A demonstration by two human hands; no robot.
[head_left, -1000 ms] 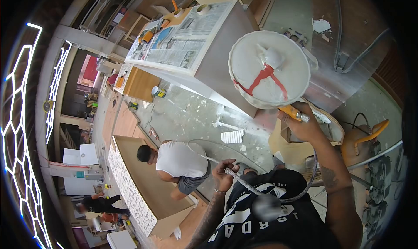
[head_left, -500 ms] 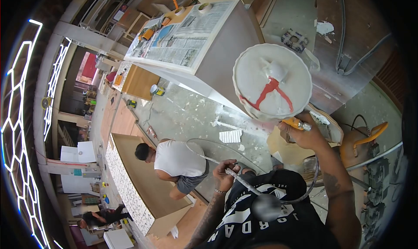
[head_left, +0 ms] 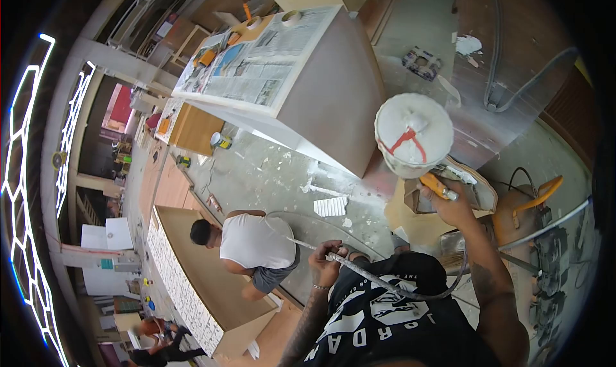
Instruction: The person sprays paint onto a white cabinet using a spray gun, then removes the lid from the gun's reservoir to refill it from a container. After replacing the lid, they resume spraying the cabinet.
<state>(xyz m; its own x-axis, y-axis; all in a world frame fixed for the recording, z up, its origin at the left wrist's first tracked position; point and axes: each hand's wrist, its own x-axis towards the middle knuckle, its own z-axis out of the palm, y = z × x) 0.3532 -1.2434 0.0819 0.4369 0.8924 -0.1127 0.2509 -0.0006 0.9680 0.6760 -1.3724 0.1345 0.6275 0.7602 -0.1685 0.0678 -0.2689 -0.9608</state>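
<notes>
My right hand (head_left: 449, 203) is closed around the orange handle (head_left: 439, 186) of a paint spray gun. The gun's white cup (head_left: 416, 133) sits above the handle, its lid crusted with paint and marked by a red streak. In my left hand (head_left: 327, 264), the fingers are curled around a grey, paint-spotted hose (head_left: 385, 287), held in front of my black shirt (head_left: 398, 315). The hose loops past my shirt toward my right side. Beyond the cup stands a large white-painted cabinet (head_left: 333, 91), its top covered with newspaper (head_left: 256, 65). The gun's nozzle is hidden.
A co-worker in a white top (head_left: 256, 242) bends over a long wooden panel structure (head_left: 186, 264) on my left. Other people (head_left: 157, 341) are farther off. Paint cans (head_left: 221, 140) stand on the spattered floor. To my right is a machine with an orange handle (head_left: 539, 197).
My right hand has lowered the spray gun, so its cup looks smaller and farther from the camera. My left hand still grips the hose. The view has shifted slightly.
</notes>
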